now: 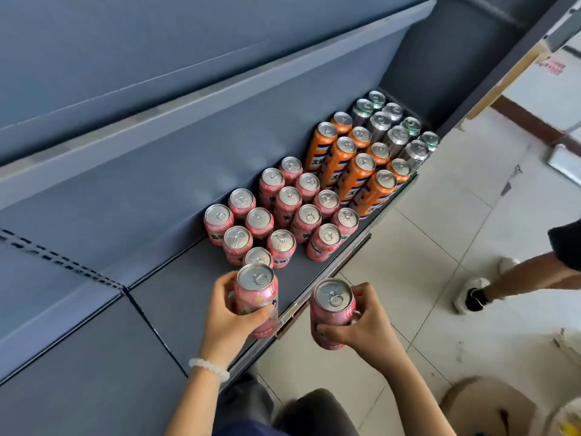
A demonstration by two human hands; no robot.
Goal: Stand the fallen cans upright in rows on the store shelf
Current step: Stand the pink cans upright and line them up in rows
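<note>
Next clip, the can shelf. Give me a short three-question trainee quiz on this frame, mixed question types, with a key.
1. True or false: each hand grips a pink can.
2. Multiple choice: The can in the right hand is A) standing on the shelf, B) held out past the shelf's front edge, above the floor, C) lying on its side.
3. Fill in: between the pink cans and the silver cans stand the ____ cans.

Key:
1. True: the left hand holds a pink can and the right hand holds another pink can.
2. B: over the floor, off the shelf.
3. Orange cans, left of the silver cans.
</note>
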